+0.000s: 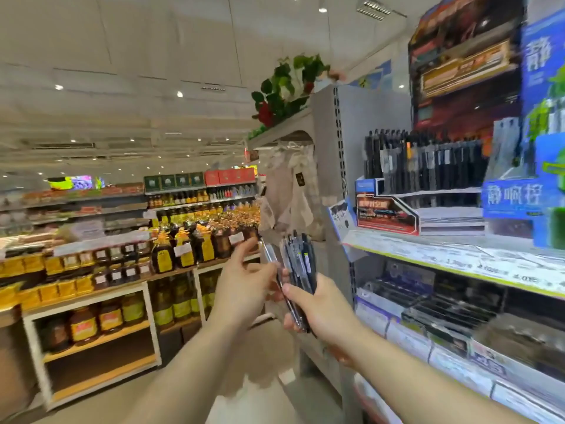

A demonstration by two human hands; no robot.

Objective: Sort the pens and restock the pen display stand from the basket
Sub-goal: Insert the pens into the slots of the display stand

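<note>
Your right hand (318, 310) is wrapped around a bundle of dark pens (301, 261), gripping them near their lower ends so they fan upward and slightly left from your fist. Your left hand (244, 280) sits just left of the bundle, its thumb and fingers pinching a single pen (270, 255) whose clear barrel tilts up and to the left, touching the side of the bundle. A small yellow and white label shows on one pen in the bundle, but the blur keeps it unreadable.

Up and to the right of your hands stands the pen display stand (428, 206), on the upper shelf (458, 258), with rows of upright black pens (428, 163) already in it. Its red and black front panel carries printing too smeared to read. Just right of it, a blue display box (513, 197) shows large white Chinese characters, and the same first character repeats on the tall blue card above. The shelf edge carries a strip of price tags, blurred.

Below that shelf, right of your right forearm, lie boxes of stationery (443, 310) in dark and pale packaging. The grey end post of the shelving (339, 154) rises just behind the bundle, between your hands and the stand.

Well to the left of your left hand, shelves hold bottles of cooking oil (186, 249) with yellow labels. Artificial leaves and red flowers (284, 90) sit above the shelving.
</note>
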